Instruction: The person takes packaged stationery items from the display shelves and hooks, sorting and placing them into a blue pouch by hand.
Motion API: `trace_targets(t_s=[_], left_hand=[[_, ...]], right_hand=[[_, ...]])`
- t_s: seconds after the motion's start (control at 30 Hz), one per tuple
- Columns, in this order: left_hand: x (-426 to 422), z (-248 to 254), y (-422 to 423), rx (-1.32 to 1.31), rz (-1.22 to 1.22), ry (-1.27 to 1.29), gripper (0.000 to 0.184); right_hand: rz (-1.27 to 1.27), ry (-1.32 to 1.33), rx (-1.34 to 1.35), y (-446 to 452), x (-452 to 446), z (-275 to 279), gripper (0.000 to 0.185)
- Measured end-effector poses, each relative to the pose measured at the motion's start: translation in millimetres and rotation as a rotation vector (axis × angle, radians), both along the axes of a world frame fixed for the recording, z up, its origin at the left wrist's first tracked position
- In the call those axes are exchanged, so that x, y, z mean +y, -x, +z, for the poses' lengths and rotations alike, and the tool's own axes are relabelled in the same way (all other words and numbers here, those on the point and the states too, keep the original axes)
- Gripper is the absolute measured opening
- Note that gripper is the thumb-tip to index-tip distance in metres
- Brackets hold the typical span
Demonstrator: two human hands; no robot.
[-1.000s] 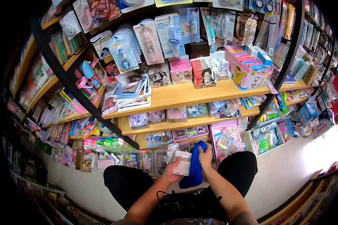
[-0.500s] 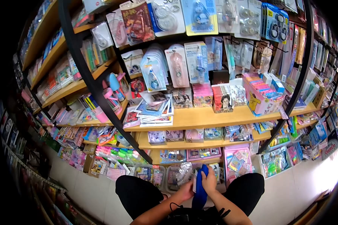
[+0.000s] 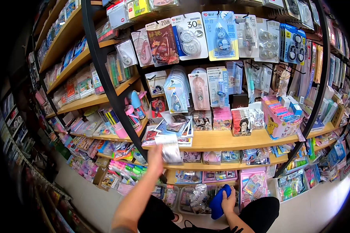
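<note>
My left hand reaches forward to the shelf's front edge, its fingers closed on a pale clear-wrapped packet, which is smeared by motion. Just behind that packet lies a pile of flat cards and packets on the wooden shelf; whether the two touch I cannot tell. Low between my knees, my right hand grips a bunched blue cloth. A clear plastic bin with silvery plastic bags stands beside the cloth.
Carded tape dispensers hang from hooks above. A pink box of colourful packets sits on the right of the wooden shelf. Black posts frame the unit. Pink and white trays of goods line the floor level.
My left hand has left the blue cloth and moved forward and left to the shelf with the packet. My right hand keeps the cloth, slightly lower and to the right. The view has shifted.
</note>
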State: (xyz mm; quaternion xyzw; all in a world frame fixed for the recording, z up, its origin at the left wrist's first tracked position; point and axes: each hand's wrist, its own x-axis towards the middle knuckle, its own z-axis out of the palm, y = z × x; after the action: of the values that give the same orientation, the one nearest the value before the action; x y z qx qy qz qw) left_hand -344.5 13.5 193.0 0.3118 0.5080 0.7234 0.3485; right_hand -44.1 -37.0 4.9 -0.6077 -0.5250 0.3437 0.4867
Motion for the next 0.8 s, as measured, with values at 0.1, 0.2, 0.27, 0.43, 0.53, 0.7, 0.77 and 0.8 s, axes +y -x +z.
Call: trace_targets(t_s=[0.1,0.2,0.27,0.43,0.53,0.7,0.77,0.8], left_hand=[[32.7,101.7,21.5,0.156,0.081,-0.137,0.022],[64.0,165.0,36.7,0.345,0.164,-0.24,0.023],[84.9,183.8,49.0,0.385,0.17,-0.23,0.024],[107.7,197.8,58.4,0.494,0.311,-0.18,0.024],[113.0,196.8,59.6,0.425,0.279,-0.185,0.024],[111.3,197.0,57.3,0.327,0.286,-0.172,0.023],[111.0,197.7,56.4,0.315,0.269,-0.16,0.022],[113.2,197.5,57.6,0.316,0.269,-0.167,0.022]], right_hand=[[0.002,-0.005,-0.023,4.8,-5.0,9.7,0.035],[-0.003,-0.024,-0.025,5.3,-3.2,-2.3,0.035],[0.001,-0.006,-0.003,4.0,-3.4,0.1,0.035],[-0.021,-0.012,-0.021,-2.7,0.6,-12.3,0.032],[-0.011,0.006,0.005,-4.9,0.1,-13.3,0.034],[0.019,-0.021,0.028,-3.0,-1.5,-8.7,0.034],[0.02,-0.009,0.02,-0.9,-2.1,-8.2,0.031],[0.02,0.001,0.03,-0.3,-2.0,-9.0,0.032]])
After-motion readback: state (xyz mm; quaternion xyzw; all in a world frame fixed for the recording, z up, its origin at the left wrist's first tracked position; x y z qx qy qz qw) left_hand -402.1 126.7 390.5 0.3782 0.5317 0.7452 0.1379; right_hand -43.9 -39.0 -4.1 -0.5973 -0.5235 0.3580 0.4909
